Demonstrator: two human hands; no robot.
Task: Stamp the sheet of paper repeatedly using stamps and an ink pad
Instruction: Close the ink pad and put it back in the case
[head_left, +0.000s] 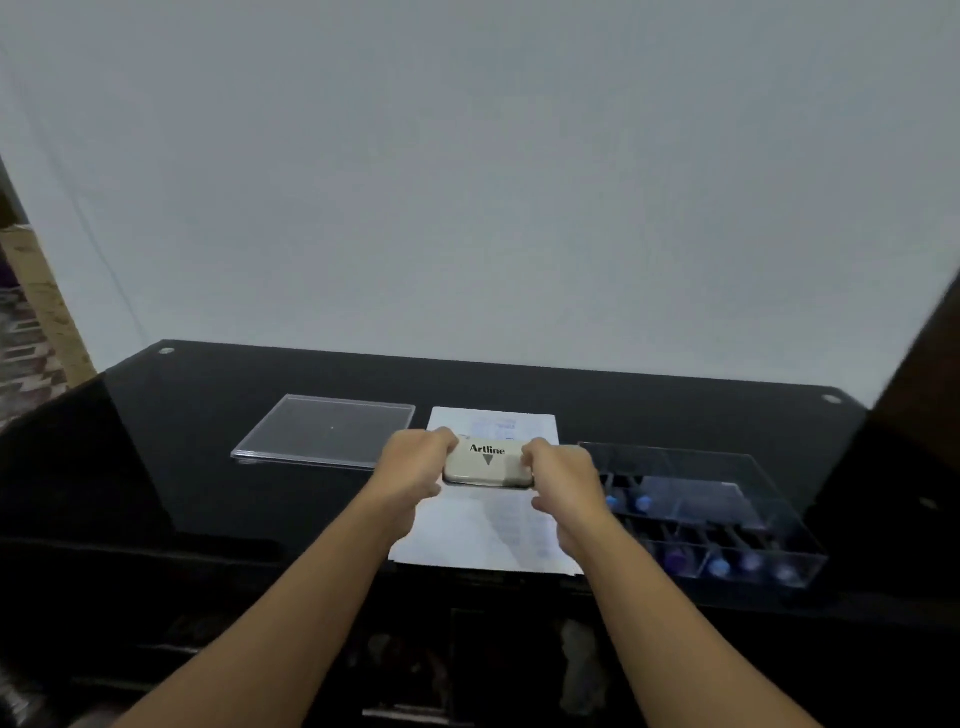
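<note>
A cream ink pad (488, 462) marked "Artline" is held between both hands over the far half of the sheet of paper (498, 525), which lies on the black table (208, 415). The left end of the case is gripped by the left hand (415, 467), with the fingers curled round it. The right end is gripped by the right hand (563, 480), with the thumb and fingers closed on its edge. Whether the case is touching the paper or is raised just above it cannot be told. The lid of the case appears closed, and no inked surface is shown.

To the right of the sheet, a clear compartment box (691, 467) is seen, and stamps (644, 503) with blue and purple tops are stored in its cells. To the left of the sheet, a clear flat lid (327, 431) is laid on the table.

The step in hand is judged to be the opening of the ink pad, so the task is at an early stage; printed text is seen on the sheet, but no stamp marks can be made out. The next move calls for the lid to be prised up while the base is kept steady. The open pad should then be set down beside the sheet, not on it, so that the stamping area is left free. After that, a stamp is to be taken from the box on the right.
</note>
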